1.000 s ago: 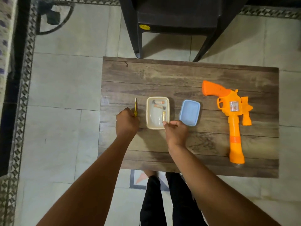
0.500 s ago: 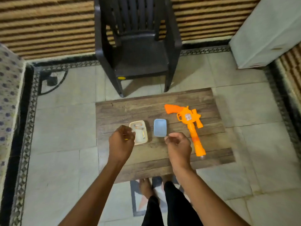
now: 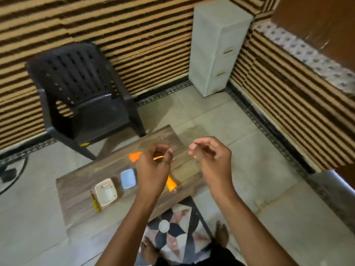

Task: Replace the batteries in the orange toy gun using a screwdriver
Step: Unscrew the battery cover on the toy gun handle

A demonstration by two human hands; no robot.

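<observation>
The orange toy gun lies on the low wooden table (image 3: 76, 186), mostly hidden behind my left hand; its grip (image 3: 135, 156) and barrel tip (image 3: 171, 185) show. My left hand (image 3: 153, 169) is raised above it, fingers pinched on a small orange-and-white battery (image 3: 159, 158). To its right my right hand (image 3: 210, 156) is also lifted, fingers loosely curled with nothing visible in them. The yellow-handled screwdriver (image 3: 95, 202) lies on the table left of the beige tray (image 3: 98, 191). A blue lid (image 3: 128, 178) sits right of the tray.
A black plastic chair (image 3: 82, 96) stands behind the table. A white drawer cabinet (image 3: 217, 45) is in the far corner by the striped walls. A patterned floor mat (image 3: 178, 227) and my bare feet lie below the table's near edge. Tiled floor surrounds everything.
The view has tilted up and swung right, and both hands have risen off the table. The screwdriver stays on the table beside the tray. My left hand now pinches a battery.
</observation>
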